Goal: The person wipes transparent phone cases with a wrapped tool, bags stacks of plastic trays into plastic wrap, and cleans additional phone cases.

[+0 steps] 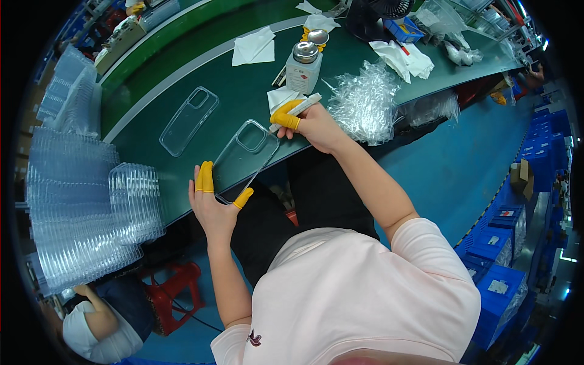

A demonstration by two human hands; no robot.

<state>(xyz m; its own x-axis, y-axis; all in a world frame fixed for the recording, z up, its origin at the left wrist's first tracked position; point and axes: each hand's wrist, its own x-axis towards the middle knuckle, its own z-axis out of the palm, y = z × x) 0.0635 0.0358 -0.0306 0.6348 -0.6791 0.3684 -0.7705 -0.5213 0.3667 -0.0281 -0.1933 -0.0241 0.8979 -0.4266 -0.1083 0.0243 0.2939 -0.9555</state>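
A clear phone case [242, 159] with a large camera opening is tilted over the table's front edge. My left hand [216, 213] grips its lower end, with yellow finger cots on several fingers. At the case's upper right corner, my right hand [316, 126], also in yellow finger cots, pinches a slim white stick [305, 104]; its lower end is close to the rim, and I cannot tell whether they touch. A second clear phone case [189, 121] lies flat on the green table to the left. Just behind my right hand is a folded white wipe [281, 97].
A pump-top bottle [302, 74] stands behind the wipe. Crumpled clear film [365, 100] is heaped on the right. Stacked clear plastic trays [76, 201] rise at the left. Farther back are a white cloth [254, 46] and a black fan [371, 21]. Another person [106, 322] sits at lower left.
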